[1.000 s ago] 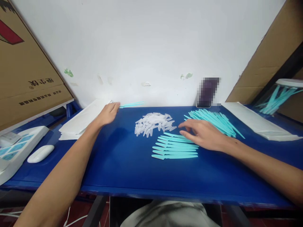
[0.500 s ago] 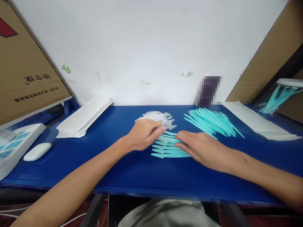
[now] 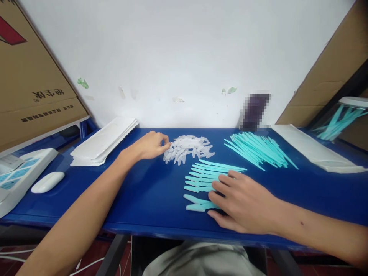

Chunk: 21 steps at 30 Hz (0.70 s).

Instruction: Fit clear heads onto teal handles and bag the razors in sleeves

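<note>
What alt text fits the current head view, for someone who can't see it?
The right hand partly covers a row of turquoise sticks on a blue table; the left hand is at the left edge of a heap of whitish pieces.

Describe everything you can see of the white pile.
The white pile is a loose heap of small, narrow, slightly see-through pieces, plastic by the look, overlapping at many angles. It lies on the blue table, just beyond the row of teal tools. The left hand is at its left edge; whether it touches a piece is unclear.
</note>
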Each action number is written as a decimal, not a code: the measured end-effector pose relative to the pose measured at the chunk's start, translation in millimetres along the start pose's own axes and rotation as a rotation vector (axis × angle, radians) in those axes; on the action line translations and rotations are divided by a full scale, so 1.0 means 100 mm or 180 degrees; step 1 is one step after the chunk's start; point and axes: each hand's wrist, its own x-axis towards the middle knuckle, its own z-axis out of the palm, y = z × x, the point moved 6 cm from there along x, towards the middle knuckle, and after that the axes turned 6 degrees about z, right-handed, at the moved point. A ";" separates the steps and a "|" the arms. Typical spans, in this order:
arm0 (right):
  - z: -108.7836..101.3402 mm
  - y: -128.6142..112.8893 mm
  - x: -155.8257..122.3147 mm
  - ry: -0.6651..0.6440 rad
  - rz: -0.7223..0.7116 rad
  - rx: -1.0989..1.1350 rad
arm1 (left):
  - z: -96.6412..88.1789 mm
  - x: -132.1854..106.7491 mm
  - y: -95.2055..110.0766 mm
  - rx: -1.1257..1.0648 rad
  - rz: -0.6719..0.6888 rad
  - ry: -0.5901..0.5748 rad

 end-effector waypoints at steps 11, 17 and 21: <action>0.11 0.74 -0.04 -0.1101 0.0968 0.0707 | 0.12 -0.03 0.35 -0.0255 0.0898 -0.0262; 0.25 1.03 -0.07 -0.1112 0.1240 0.0861 | 0.26 0.00 0.57 -0.0063 0.1241 -0.0008; 0.35 1.11 -0.09 -0.1143 0.1270 0.1054 | 0.24 -0.02 0.61 0.0113 0.1305 0.0079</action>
